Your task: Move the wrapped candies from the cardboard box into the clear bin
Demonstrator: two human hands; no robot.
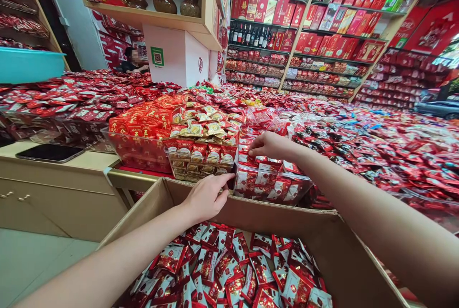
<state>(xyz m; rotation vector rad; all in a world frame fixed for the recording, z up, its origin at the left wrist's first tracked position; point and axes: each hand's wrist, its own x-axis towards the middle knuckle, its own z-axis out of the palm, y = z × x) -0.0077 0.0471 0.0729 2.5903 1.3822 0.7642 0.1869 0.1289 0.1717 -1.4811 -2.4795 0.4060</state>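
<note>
Candy packets: loose in one open cardboard box, too many to count. Judged light, fairly soft, slick-skinned; best pinched by a crimped end. Left hand: partly open, forefinger extended to left edge of one clear bin, nothing seen held. Right hand: fingers bent onto similar packets there, grip impossible to tell. Alongside: one durian bin, one red-bag bin.
</note>
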